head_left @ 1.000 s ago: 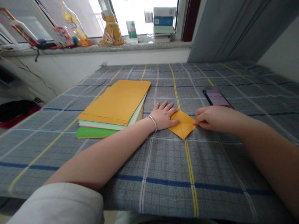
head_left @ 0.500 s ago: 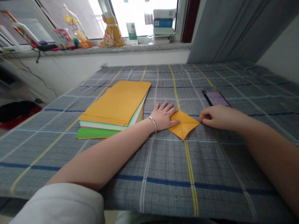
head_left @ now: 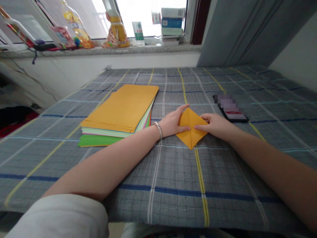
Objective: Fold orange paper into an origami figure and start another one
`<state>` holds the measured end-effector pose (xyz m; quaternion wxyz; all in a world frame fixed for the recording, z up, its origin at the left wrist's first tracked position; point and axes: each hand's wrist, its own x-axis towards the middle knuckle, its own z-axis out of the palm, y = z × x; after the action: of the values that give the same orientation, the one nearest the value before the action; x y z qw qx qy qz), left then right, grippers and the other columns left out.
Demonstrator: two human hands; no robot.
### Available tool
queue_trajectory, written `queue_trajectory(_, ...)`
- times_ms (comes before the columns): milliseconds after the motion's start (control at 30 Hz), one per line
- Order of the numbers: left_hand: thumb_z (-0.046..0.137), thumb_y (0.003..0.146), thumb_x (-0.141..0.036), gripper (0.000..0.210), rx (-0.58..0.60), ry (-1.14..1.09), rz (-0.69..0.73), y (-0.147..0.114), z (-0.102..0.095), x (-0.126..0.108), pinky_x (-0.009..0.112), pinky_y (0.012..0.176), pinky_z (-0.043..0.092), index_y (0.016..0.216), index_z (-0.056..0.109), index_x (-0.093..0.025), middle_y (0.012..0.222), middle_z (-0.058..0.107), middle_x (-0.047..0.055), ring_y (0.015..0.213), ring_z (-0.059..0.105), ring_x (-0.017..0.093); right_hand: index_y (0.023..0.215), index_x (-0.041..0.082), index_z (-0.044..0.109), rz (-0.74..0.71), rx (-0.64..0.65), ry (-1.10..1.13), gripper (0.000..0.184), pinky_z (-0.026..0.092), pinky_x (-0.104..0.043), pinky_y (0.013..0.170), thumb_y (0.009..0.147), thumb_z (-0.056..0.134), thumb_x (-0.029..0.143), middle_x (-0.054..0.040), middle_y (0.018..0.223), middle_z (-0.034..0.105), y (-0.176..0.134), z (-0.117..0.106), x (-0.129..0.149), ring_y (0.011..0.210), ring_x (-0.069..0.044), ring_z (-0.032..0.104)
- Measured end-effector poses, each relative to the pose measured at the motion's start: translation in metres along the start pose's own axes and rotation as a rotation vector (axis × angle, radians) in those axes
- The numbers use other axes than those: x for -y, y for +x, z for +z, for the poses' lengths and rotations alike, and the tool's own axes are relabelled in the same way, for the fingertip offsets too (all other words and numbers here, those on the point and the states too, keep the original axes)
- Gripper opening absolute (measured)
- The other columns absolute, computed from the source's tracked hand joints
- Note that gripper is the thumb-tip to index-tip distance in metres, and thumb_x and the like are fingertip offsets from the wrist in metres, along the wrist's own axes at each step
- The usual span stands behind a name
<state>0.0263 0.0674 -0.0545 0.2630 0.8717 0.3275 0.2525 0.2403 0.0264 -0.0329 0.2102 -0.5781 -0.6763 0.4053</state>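
A folded orange paper square [head_left: 190, 140] is held between my two hands, one corner pointing toward me and a crease running down its middle. My left hand [head_left: 172, 124] grips its left side, thumb on top and fingers behind. On the right side, my right hand [head_left: 215, 125] pinches it with the thumb on top and the fingers underneath. The two thumb tips lie close together near the centre crease. A silver bangle [head_left: 158, 129] circles my left wrist.
A stack of coloured paper [head_left: 123, 107], orange on top, lies left of my hands. Beyond my right hand rests a phone [head_left: 234, 110]. A checked cloth [head_left: 173, 185] covers the surface. Bottles, a tube [head_left: 138, 31] and boxes [head_left: 172, 23] stand on the windowsill [head_left: 86, 51].
My right hand has moved left and taken hold of the paper's right side. My left hand has gone from lying flat to gripping the left side. The paper is turned slightly and raised.
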Motion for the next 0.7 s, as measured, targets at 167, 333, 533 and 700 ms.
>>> queue_trajectory(167, 0.076, 0.074, -0.029, 0.093, 0.021, -0.254, -0.118, -0.004, -0.002, 0.0, 0.032, 0.071, 0.054, 0.151, 0.026, -0.02, 0.098, 0.069, 0.007, 0.079, 0.068, 0.019, 0.089, 0.02, 0.073, 0.036, 0.001, -0.086, 0.024, 0.048, -0.03, 0.061, 0.075, 0.071, 0.04, -0.0055, 0.089, 0.077, -0.001, 0.003, 0.005, 0.081, -0.024, 0.069)
queue_trajectory(333, 0.076, 0.07, -0.021, 0.087, 0.031, -0.356, -0.198, -0.003, -0.005, -0.016, 0.031, 0.075, 0.055, 0.146, 0.033, -0.018, 0.109, 0.069, 0.009, 0.09, 0.069, 0.02, 0.086, 0.018, 0.073, 0.093, -0.047, -0.041, 0.021, 0.046, -0.027, 0.056, 0.073, 0.073, 0.035, -0.0069, 0.086, 0.076, -0.003, 0.007, 0.009, 0.078, -0.024, 0.069)
queue_trajectory(533, 0.07, 0.069, -0.01, 0.07, 0.02, -0.526, -0.256, -0.001, -0.002, -0.022, 0.031, 0.079, 0.055, 0.133, 0.041, -0.013, 0.114, 0.068, 0.012, 0.097, 0.068, 0.02, 0.087, 0.018, 0.072, 0.108, -0.076, 0.051, 0.019, 0.049, -0.027, 0.059, 0.075, 0.073, 0.031, -0.008, 0.088, 0.076, -0.002, 0.007, 0.007, 0.078, -0.022, 0.07)
queue_trajectory(700, 0.067, 0.068, -0.012, 0.042, 0.066, -0.508, -0.297, 0.002, -0.005, -0.016, 0.028, 0.069, 0.054, 0.108, 0.052, -0.013, 0.099, 0.069, 0.008, 0.082, 0.068, 0.017, 0.087, 0.018, 0.073, 0.104, -0.042, 0.151, 0.018, 0.051, -0.028, 0.061, 0.076, 0.071, 0.033, -0.0086, 0.091, 0.076, 0.0, 0.006, 0.0, 0.081, -0.023, 0.07)
